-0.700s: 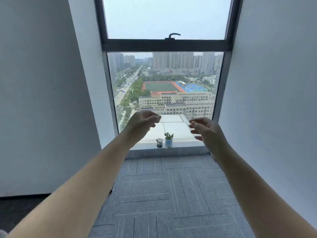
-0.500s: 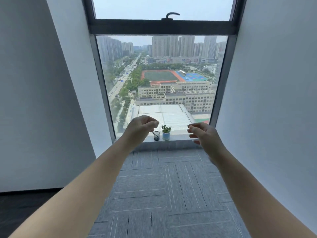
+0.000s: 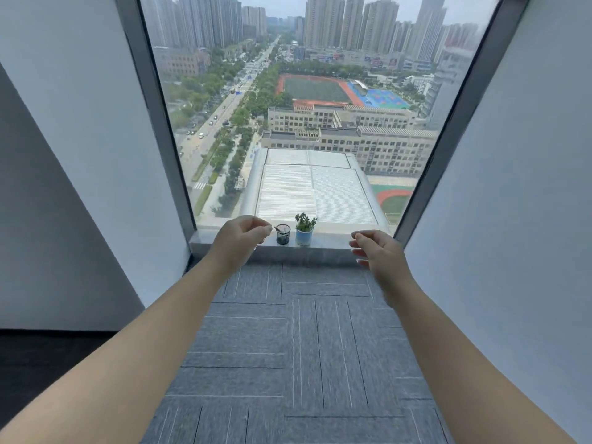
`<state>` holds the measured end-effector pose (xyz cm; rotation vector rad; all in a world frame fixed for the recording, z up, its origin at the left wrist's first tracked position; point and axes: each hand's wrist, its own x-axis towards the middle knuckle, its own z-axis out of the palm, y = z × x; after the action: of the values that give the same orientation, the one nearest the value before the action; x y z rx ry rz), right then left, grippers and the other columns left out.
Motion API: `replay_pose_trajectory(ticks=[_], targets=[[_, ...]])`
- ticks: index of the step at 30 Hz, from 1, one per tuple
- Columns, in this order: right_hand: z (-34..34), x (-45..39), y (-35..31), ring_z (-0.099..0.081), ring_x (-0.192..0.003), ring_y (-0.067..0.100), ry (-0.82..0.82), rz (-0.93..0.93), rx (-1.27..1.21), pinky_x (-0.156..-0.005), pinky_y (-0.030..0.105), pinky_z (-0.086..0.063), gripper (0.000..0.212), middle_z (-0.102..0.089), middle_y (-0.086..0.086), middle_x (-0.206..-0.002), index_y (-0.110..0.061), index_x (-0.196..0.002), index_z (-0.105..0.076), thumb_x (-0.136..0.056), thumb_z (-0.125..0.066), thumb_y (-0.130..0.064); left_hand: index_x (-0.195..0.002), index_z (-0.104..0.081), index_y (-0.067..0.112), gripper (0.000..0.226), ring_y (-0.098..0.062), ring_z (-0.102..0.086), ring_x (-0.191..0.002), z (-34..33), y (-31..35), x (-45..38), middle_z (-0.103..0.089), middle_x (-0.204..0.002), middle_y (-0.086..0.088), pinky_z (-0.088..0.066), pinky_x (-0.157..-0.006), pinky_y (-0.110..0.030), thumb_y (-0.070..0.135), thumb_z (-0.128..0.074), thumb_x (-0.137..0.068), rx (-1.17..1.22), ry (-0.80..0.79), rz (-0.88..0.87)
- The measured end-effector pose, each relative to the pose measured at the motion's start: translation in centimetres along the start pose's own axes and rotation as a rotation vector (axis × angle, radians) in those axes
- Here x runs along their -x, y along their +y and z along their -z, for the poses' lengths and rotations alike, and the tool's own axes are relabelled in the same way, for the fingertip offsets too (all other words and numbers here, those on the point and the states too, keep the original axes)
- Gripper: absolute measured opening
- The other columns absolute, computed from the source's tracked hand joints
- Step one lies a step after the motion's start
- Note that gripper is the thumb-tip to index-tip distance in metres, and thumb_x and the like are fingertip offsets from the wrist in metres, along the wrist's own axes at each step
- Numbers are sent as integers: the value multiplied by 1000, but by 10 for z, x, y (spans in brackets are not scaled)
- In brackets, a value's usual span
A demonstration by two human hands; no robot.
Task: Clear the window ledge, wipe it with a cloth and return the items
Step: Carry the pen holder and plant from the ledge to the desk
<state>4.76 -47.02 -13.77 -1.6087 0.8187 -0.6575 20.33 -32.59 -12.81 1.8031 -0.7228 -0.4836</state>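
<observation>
a tall window over a city view, flanked by pale walls; grey carpet tiles below, running up to the window ledge at the glass; on that ledge, left of its middle, two small items just beside each other and both upright: a potted plant in a pale blue pot, and to its left a dark glass cup with a thin stick-like thing leaning out of it; no cloth anywhere in view.

both arms outstretched toward the ledge; left hand loosely curled and holding nothing, fingertips just beside the cup in the picture, though depth hard to judge; right hand also empty, fingers relaxed and half bent, well to the right of the plant.

ledge not yet cleared, judging by both items in place; cup lying straight ahead and slightly right of the left hand, so likely the nearer hand for the first pick; plant between the two hands, closer to the left.
</observation>
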Motion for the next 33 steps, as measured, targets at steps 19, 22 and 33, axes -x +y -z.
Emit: replay_pose_trajectory(ticks=[19, 22, 33], targets=[[-94, -387, 109, -53, -97, 18, 17, -261, 73, -84, 29, -40, 11, -58, 3, -99, -16, -98, -55, -92, -47, -14, -104, -57, 10, 20, -16, -52, -94, -50, -135, -397, -57, -99, 0, -40, -72, -24, 16, -51, -86, -118, -16, 139], [-102, -441, 141, -52, -99, 18, 0, -309, 68, -86, 30, -40, 11, -57, 3, -103, -17, -100, -55, -92, -47, -14, -107, -57, 10, 22, -16, -52, -94, -70, -165, -446, -56, -100, -1, -37, -79, -27, 15, -50, -87, -127, -27, 197], [-134, -630, 318, -50, -98, 15, -21, -433, 103, -81, 27, -37, 27, -53, 1, -105, -10, -117, -52, -90, -52, -11, -117, -51, 10, 34, -14, -48, -101, -164, -336, -615, -55, -124, -8, -37, -87, -28, 15, -54, -84, -166, 8, 350]])
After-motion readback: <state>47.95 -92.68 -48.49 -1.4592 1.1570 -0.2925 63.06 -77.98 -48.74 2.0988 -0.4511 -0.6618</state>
